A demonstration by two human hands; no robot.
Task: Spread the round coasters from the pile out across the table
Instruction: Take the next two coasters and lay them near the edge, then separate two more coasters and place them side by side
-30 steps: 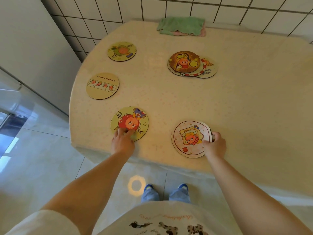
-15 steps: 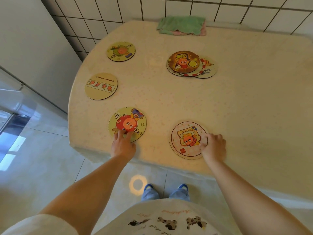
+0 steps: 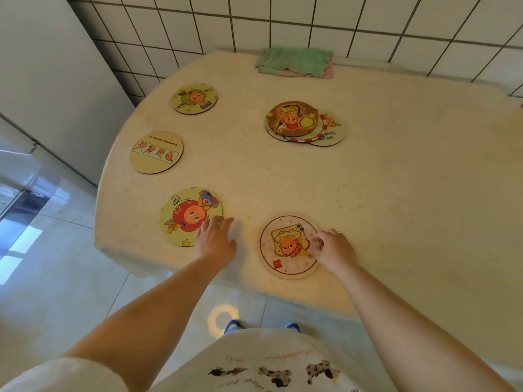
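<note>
A small pile of round cartoon coasters [image 3: 304, 123] lies at the table's middle back, a brown one on top. Single coasters are spread around: a green-figure one [image 3: 194, 98] far left, a strip-print one [image 3: 156, 152] below it, a red-helmet one [image 3: 188, 215] near the front edge, a pink-rimmed toast one [image 3: 287, 246] at front centre. My left hand [image 3: 216, 239] hovers over the red-helmet coaster's right edge, fingers apart, holding nothing. My right hand [image 3: 334, 246] rests at the toast coaster's right rim, fingers curled on its edge.
The cream table [image 3: 396, 193] has a rounded left edge and stands against a white tiled wall. A folded green and pink cloth [image 3: 295, 62] lies at the back. A white appliance [image 3: 42, 80] stands to the left. Glossy floor tiles lie below.
My left hand has slid off the red-helmet coaster's lower edge to its right side and opened. My right hand has shifted slightly inward onto the toast coaster's rim.
</note>
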